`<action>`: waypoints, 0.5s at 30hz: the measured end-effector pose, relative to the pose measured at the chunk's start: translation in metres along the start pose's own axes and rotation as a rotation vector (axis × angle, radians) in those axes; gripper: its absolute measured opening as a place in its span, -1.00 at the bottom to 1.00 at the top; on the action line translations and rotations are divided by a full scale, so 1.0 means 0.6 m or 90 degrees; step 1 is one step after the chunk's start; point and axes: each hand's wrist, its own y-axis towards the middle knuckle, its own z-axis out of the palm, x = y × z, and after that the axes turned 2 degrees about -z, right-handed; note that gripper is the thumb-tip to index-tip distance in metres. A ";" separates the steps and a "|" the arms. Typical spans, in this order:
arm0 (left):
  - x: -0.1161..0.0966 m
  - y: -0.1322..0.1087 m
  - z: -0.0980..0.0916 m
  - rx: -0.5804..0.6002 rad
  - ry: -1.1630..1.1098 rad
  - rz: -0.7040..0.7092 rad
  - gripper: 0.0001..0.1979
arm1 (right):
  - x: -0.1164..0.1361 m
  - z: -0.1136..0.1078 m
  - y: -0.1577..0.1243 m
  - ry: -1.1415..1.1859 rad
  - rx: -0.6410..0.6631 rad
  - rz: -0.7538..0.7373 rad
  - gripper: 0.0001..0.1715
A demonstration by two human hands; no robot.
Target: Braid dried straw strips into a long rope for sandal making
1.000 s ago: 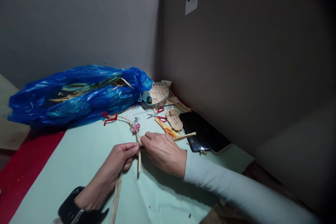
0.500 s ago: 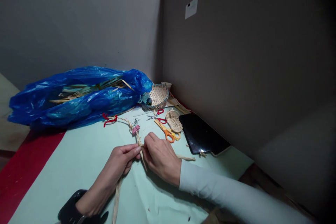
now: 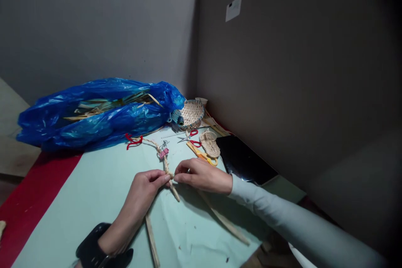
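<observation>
On the pale green sheet lies a braid of straw strips, clamped farther up by a small pink binder clip. My left hand pinches the braid's working end from the left. From the right, my right hand pinches the same spot with its fingertips. Three loose strip ends fan out toward me: a short one, one under my left wrist, and a long one running to the right. Red yarn ties the braid's far end.
A blue plastic bag full of straw lies at the back left. Near the corner sit a woven basket, a tiny woven sandal, red scissors, orange scissors and a dark tablet. Grey walls close in behind and to the right.
My right hand swung a straw strip from pointing right toward the tablet down to the near right, crossing it over the braid. My left hand kept its pinch. The view shifted slightly.
</observation>
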 end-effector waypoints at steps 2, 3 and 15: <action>-0.002 0.000 -0.001 0.005 0.012 0.000 -0.75 | -0.001 -0.012 0.002 0.013 0.036 0.020 -0.63; -0.003 -0.001 -0.001 0.007 0.014 -0.013 -0.75 | -0.003 -0.014 0.004 0.016 0.038 0.029 -0.61; 0.000 -0.001 0.000 -0.010 0.110 0.015 -0.72 | -0.001 -0.007 0.010 -0.022 0.007 0.016 -0.76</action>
